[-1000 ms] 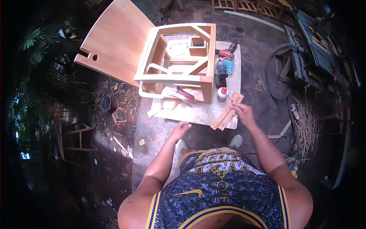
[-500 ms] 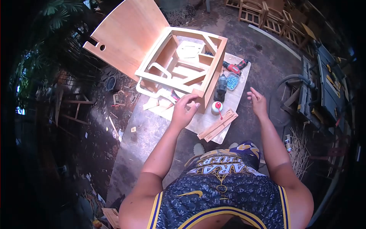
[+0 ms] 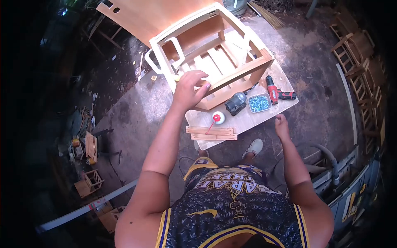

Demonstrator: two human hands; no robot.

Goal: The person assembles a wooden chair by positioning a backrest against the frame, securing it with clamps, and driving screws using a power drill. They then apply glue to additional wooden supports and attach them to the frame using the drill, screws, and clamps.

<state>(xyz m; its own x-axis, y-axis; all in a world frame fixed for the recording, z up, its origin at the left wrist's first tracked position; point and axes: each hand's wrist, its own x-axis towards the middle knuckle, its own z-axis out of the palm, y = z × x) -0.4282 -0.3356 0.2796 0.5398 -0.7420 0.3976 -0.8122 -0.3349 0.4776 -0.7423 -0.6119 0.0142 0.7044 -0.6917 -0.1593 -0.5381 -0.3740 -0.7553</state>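
Clock reference: 12 o'clock points straight ahead of the person. From where I stand, the wooden frame [image 3: 237,77] is at 12 o'clock, on the surface [image 3: 199,120].

Left hand [image 3: 191,89]: at 11 o'clock, over the frame's near side, thumb and forefinger apart; I cannot confirm contact. A white curved piece [image 3: 180,51] lies at its 11 o'clock.

Right hand [image 3: 282,126]: at 1 o'clock, near the surface edge, fingers loosely curled; I cannot tell whether it holds anything.

Red-capped bottle [image 3: 220,119]: upright, 2 wooden strips [image 3: 221,131] at its 6 o'clock, dark power tool [image 3: 236,103] at 2 o'clock. Screw tray [image 3: 259,103]: red drill [image 3: 272,89] at 2 o'clock, just beside.
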